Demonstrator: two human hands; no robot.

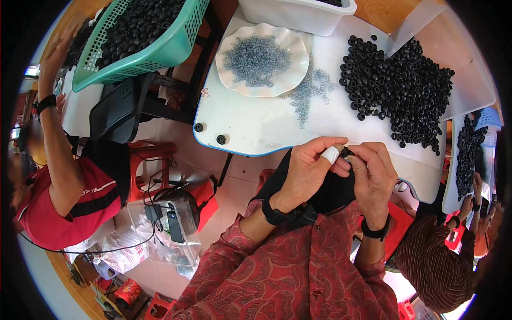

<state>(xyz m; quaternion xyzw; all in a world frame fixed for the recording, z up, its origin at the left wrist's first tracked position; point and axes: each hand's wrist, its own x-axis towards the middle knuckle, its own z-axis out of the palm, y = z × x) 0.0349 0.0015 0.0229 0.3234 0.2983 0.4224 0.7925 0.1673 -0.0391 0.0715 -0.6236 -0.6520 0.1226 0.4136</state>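
Just off the table's near edge, my left hand and my right hand meet at the fingertips. Between them they pinch a small black ring-shaped part, mostly covered by the fingers. White tape wraps a finger of my left hand. Beyond my hands, a large heap of black ring-shaped parts spreads over the right of the white table. A wavy-rimmed white plate holds a pile of tiny clear greyish rings, and more of these rings lie beside it.
Two single black parts rest near the table's left corner. A white bin stands at the back, and a clear plastic sheet rises behind the heap. At left, a green basket is full of black parts. People sit on both sides.
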